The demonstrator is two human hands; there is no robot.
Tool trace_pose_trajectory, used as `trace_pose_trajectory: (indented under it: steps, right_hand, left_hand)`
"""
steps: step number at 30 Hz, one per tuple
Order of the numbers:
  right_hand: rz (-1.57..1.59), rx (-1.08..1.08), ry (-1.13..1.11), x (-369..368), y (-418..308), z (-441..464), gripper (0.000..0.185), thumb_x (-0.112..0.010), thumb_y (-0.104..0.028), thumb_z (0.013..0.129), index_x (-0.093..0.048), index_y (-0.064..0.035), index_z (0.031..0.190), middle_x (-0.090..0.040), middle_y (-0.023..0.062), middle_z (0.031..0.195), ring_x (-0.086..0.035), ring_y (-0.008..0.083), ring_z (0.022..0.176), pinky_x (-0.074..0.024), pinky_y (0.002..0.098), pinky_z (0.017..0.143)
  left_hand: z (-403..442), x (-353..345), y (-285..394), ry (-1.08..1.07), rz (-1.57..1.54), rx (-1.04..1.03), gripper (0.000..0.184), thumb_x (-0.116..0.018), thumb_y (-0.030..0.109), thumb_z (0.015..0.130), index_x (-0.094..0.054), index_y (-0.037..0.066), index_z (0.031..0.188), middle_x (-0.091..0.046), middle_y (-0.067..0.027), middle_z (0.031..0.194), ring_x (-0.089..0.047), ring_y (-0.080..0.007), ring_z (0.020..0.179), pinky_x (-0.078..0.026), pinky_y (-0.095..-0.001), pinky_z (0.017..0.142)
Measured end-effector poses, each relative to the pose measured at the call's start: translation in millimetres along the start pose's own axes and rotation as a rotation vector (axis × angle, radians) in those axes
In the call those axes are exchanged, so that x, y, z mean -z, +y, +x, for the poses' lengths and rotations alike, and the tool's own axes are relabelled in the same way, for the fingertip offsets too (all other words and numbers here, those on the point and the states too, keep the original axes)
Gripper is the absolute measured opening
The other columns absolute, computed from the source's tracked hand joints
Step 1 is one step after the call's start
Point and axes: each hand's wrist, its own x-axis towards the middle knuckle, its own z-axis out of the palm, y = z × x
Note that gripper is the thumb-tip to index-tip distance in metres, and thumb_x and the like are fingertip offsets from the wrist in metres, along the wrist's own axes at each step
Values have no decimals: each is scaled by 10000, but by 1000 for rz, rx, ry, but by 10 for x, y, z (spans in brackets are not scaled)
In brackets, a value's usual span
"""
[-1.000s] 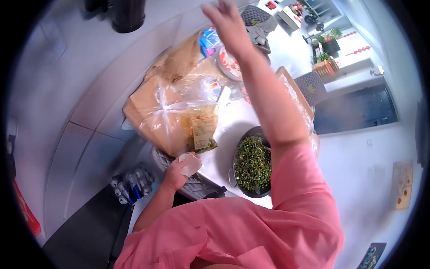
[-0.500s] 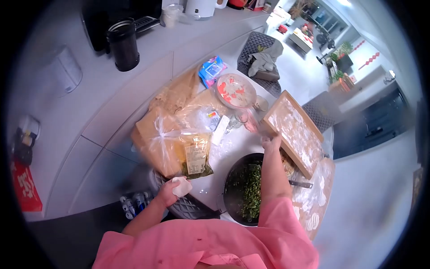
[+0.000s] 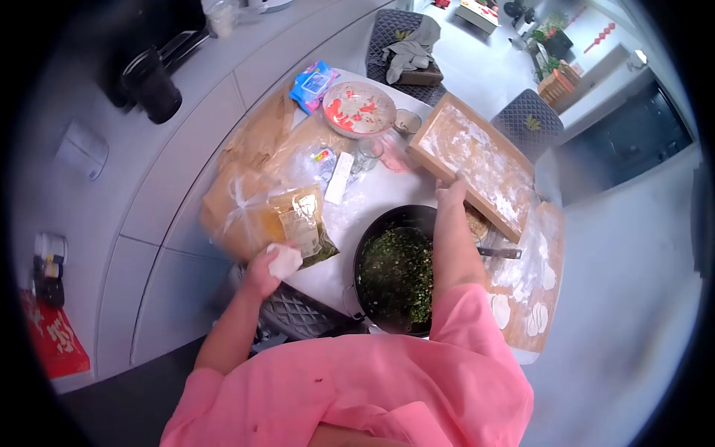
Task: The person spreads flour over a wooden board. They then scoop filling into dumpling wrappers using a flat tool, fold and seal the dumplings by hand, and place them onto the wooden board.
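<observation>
My left hand point(image 3: 261, 276) is closed on a thin round dough wrapper point(image 3: 285, 262), held in front of a plastic food packet point(image 3: 302, 222). My right hand point(image 3: 450, 195) grips the near left edge of a shallow wooden tray point(image 3: 471, 160) dusted with white flour. Below my right forearm stands a dark pot point(image 3: 359, 279) of chopped green filling point(image 3: 402, 268). The forearm covers part of its right side. Under the tray's lower edge, a bowl point(image 3: 477, 223) is partly hidden. More dough wrappers point(image 3: 500, 311) lie on a floured wooden board point(image 3: 527, 337) at the right.
A clear bowl point(image 3: 359, 110) with red bits, a blue wipes pack point(image 3: 313, 86) and brown paper bags point(image 3: 257, 138) sit toward the back of the white table point(image 3: 372, 186). Padded chairs point(image 3: 525, 123) stand around it. A counter point(image 3: 186, 71) runs along the left.
The view has shifted, so the table sits higher in the frame. My left hand still holds the wrapper and now overlaps the packet's lower edge. My right hand keeps its grip on the tray.
</observation>
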Motion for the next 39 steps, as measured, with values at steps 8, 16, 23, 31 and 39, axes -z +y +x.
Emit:
trace_pose_trajectory:
  steps: [8, 16, 23, 31, 39]
  right_hand:
    - [84, -96, -50, 170, -107, 352, 299, -524, -156, 826, -492, -50, 1103, -559, 97, 1115, -526, 293, 1040, -439, 495, 882]
    - [95, -57, -95, 216, -318, -63, 234, -564, -75, 788, -518, -27, 1012, -577, 99, 999, -568, 257, 928, -497, 440, 790]
    - [-43, -71, -364, 194, -360, -590, 147, -572, -49, 795, -527, -26, 933, -575, 79, 907, -562, 216, 855, -502, 365, 759]
    - [-432, -244, -502, 274, 303, -1993, 285, -607, -129, 778, -498, -29, 1022, -550, 87, 946, -560, 195, 859, -506, 309, 721]
    - [-421, -481, -597, 554, 1132, -2408, 287, -573, -45, 787, -450, -45, 1047, -537, 69, 908, -575, 193, 810, -516, 303, 674]
  left_hand:
    - [549, -30, 152, 47, 474, -110, 394, -392, 156, 908, -453, -47, 1240, -551, -173, 1159, -535, -275, 1068, -408, -370, 938]
    - [634, -71, 176, 95, 138, -38, 369, -378, 142, 903, -490, -56, 1193, -565, -165, 1137, -550, -274, 1041, -425, -372, 911]
    - [537, 33, 158, 49, 310, -115, 384, -385, 140, 889, -457, -67, 1205, -525, -182, 1192, -505, -289, 1110, -385, -391, 971]
    - [-343, 175, 589, 34, 435, -410, 336, -422, 169, 906, -470, 7, 1196, -505, -149, 1233, -453, -277, 1186, -378, -433, 987]
    - [-664, 327, 773, -9, -282, -312, 272, -425, 129, 918, -499, 15, 1154, -478, -146, 1266, -443, -286, 1202, -419, -468, 945]
